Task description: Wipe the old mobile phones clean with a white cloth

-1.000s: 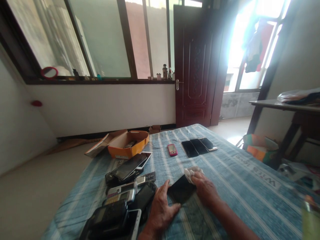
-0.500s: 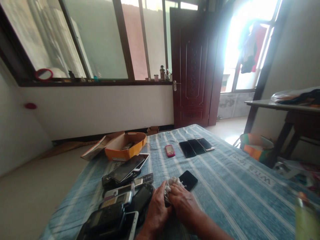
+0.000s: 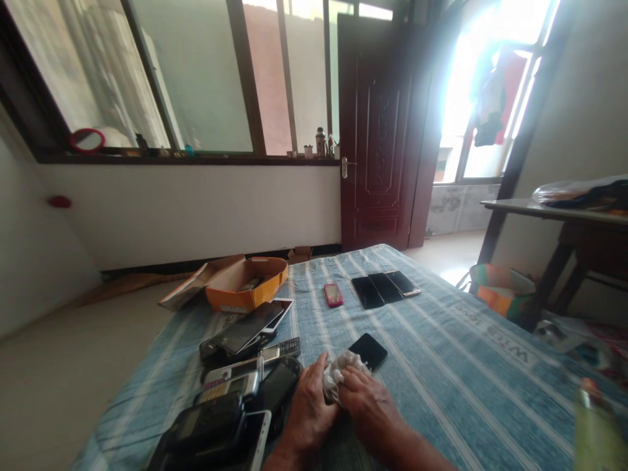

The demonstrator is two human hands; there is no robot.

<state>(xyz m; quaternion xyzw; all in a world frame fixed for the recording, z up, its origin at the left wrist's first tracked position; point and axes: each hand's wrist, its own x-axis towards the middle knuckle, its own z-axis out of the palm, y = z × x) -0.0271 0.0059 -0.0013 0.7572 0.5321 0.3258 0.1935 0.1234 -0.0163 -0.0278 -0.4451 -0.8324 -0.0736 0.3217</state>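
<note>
Near the front of the bed my right hand (image 3: 366, 396) presses a crumpled white cloth (image 3: 346, 366), its fingers bent over it. My left hand (image 3: 311, 399) is closed from the other side, around an object mostly hidden under the cloth. Just beyond the cloth a black phone (image 3: 371, 351) lies flat on the sheet, partly covered by it. To the left of my hands is a pile of old phones, among them a dark phone (image 3: 279, 386), a silver keypad phone (image 3: 230, 386) and a black bulky device (image 3: 206, 422).
An open orange box (image 3: 245, 301) stands at the bed's left edge. Farther back lie a pink phone (image 3: 333, 295) and a row of dark phones (image 3: 385, 288) on the blue striped sheet (image 3: 441, 366). A greenish bottle (image 3: 596, 432) is at the lower right.
My right hand has shifted slightly right and down over the cloth, and more of the cloth shows. My left hand has stayed nearly in place.
</note>
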